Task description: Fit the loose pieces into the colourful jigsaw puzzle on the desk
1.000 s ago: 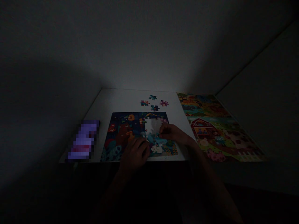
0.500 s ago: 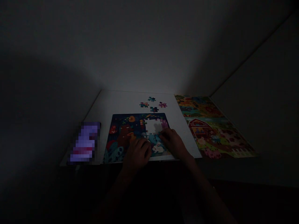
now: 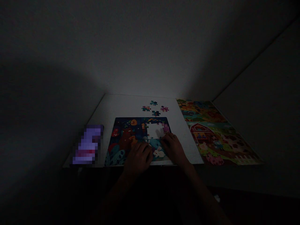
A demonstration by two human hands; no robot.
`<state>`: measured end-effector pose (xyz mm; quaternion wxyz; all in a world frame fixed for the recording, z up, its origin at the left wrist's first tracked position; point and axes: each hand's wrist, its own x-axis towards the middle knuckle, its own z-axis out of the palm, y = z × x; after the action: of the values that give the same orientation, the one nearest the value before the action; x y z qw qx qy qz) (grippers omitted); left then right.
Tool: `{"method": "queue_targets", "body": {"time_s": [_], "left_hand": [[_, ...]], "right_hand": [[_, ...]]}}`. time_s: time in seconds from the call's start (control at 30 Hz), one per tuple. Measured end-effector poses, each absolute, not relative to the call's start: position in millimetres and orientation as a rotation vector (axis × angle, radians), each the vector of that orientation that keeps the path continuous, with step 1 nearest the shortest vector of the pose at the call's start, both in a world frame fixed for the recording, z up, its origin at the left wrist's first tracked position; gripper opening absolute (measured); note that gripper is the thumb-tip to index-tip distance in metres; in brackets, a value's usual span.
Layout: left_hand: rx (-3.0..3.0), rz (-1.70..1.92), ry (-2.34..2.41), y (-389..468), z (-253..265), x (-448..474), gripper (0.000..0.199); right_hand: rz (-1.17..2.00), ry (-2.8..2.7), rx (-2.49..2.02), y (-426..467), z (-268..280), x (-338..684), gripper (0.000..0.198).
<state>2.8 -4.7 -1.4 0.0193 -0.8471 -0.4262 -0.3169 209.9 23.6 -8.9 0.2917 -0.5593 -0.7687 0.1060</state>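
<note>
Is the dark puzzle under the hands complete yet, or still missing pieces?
Incomplete: the dark puzzle has a bare white gap near its upper right, and four loose pieces lie beyond it.

Very dim, light pooling only on the white table (image 3: 122, 106); edges fall to black, details perhaps slightly soft.

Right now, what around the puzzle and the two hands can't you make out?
Head view only, very dim.
- Right hand: whether its fingertips pinch a piece at the gap; too dark.
- Left hand: covers the dark puzzle beneath it.
- Loose pieces: prints too small.
- Object at the left: pixelated.
- Forearms: lost in shadow.
</note>
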Motion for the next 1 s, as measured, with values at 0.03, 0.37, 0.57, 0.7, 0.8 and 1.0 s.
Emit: {"method": "queue_targets", "body": {"time_s": [0.03, 0.37, 0.57, 0.7, 0.8, 1.0], "left_hand": [[-2.632, -0.97, -1.325, -5, -1, 3, 0.013], [-2.732, -0.723, -1.394, -1, 6, 1, 0.019], [-2.781, -0.554, -1.425, 10, 23, 20, 0.022], [-2.859, -0.661, -1.315, 15, 15, 40, 0.039], [-2.988, -0.572, -1.235, 15, 5, 46, 0.044], [-2.943, -0.574, -1.178, 14, 0, 45, 0.04]], "right_hand": [[0.284, -2.065, -1.484, 23, -7, 210, 0.013], [0.163, -1.68, -1.613, -22, -15, 256, 0.02], [0.086, -1.897, -1.713, -27, -14, 252, 0.022], [0.09, -1.917, -1.722, -24, -9, 250, 0.023], [0.099, -1.917, -1.717, -24, -10, 251, 0.023], [0.134, -1.906, -1.724, -24, -12, 252, 0.024]]}}
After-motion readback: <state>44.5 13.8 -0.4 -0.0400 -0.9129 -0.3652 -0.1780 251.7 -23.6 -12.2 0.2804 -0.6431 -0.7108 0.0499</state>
